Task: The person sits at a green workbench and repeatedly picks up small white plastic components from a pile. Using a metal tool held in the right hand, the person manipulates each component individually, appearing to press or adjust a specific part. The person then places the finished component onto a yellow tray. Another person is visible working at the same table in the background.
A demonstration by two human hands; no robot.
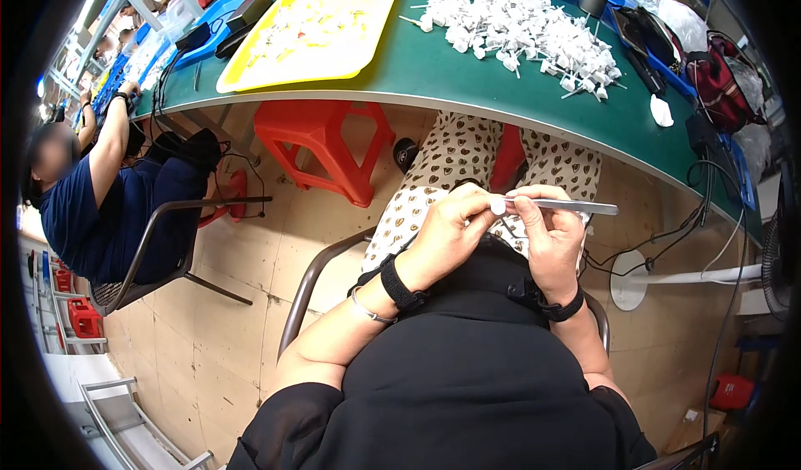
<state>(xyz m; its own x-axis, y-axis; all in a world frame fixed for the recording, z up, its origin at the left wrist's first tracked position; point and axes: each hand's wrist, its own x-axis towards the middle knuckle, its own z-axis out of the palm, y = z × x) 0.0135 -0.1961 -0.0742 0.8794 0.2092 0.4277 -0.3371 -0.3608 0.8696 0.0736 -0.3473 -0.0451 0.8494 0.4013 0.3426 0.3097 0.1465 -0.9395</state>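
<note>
Above my lap, my left hand (457, 224) pinches a small white plastic part (498, 206) between thumb and fingertips. My right hand (551, 232) is closed around metal tweezers (584, 207), whose broad end sticks out to the right. The tips of the tweezers meet the white part or lie right beside it; the fingers hide exactly where. On the green table ahead lies a big pile of similar white parts with thin stems (517, 32). Left of that pile, a yellow tray (367, 53) holds many small pale pieces.
The green table's (417, 70) front edge curves just beyond my knees. A red stool (313, 136) stands beneath it. At the left, a co-worker in dark blue (113, 211) sits on a chair. Cables (709, 178), a fan (776, 253) and a plaid bag (722, 78) are on the right.
</note>
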